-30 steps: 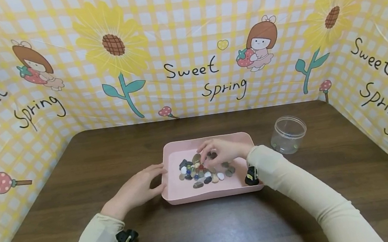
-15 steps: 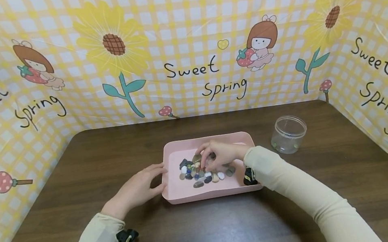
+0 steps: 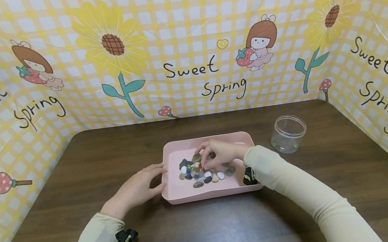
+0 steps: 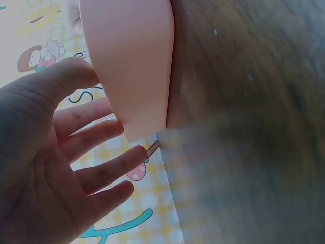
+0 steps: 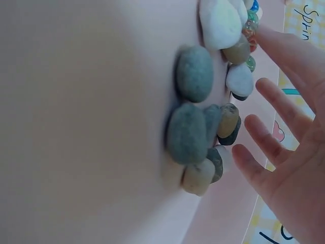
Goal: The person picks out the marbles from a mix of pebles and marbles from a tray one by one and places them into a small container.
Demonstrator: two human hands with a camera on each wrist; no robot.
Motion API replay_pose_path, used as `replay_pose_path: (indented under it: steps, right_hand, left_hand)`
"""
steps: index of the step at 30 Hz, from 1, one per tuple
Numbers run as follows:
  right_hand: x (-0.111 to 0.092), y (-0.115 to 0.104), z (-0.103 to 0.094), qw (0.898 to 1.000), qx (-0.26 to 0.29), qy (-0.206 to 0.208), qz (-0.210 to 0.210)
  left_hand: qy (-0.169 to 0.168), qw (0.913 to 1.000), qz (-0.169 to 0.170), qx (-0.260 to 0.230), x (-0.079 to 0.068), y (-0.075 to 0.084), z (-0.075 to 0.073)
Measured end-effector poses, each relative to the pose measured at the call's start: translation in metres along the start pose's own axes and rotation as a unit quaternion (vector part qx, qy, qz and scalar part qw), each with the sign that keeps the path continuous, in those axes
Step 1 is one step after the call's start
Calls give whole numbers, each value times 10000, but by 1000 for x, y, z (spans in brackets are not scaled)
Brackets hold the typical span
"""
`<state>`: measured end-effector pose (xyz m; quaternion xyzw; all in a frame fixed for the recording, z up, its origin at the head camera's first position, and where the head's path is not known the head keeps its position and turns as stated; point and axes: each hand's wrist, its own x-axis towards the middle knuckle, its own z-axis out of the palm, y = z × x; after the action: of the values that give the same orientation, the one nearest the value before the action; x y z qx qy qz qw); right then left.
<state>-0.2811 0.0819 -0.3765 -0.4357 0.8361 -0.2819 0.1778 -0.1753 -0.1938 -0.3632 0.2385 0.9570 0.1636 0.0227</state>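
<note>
A pink tray [image 3: 181, 194] holds a heap of pebbles [image 3: 198, 184] and small glass marbles [image 3: 196, 176]. At the tray's left end rests my left hand [image 3: 137, 190]. Its thumb and some fingertips touch the outer wall in the left wrist view, while the other fingers spread loosely. My right hand [image 3: 220, 152] reaches over the heap, index fingertip down by a reddish marble [image 5: 252, 43]. Its other fingers spread above the grey and white pebbles in the right wrist view. The thumb is hidden there, and no thing shows clearly between the fingertips.
A clear round jar [image 3: 289, 135] without a lid stands right of the tray, with a few greenish marbles near its bottom. The brown table [image 3: 208, 229] meets a yellow checked cloth [image 3: 181, 24] at the back and sides.
My right hand has shifted slightly over the heap, its fingertips staying by the reddish marbles. The left hand, tray and jar keep their places.
</note>
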Motion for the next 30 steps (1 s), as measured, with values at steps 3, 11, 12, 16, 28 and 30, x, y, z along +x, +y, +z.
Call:
replay_pose_path:
  steps: [3,11,12,16,28,30]
  right_hand:
    - [0,0,0,10000,22,-13,65]
    - [1,-1,1,9998,-113,-68,161]
    - [1,-1,1,9998,-125,-71,164]
    - [0,-1,-1,9998,-137,-66,94]
    - [-8,-9,-17,9990,20,328,-293]
    - [-10,-11,-20,9988,29,353,-329]
  left_hand:
    - [9,10000,16,8,0,0,0]
    - [83,9999,71,46,-1,0,0]
    - [86,9999,92,57,-1,0,0]
    - [39,10000,43,31,-1,0,0]
    - [-48,10000,-42,-28,-1,1,-1]
    - [-47,10000,-42,-21,-1,1,-1]
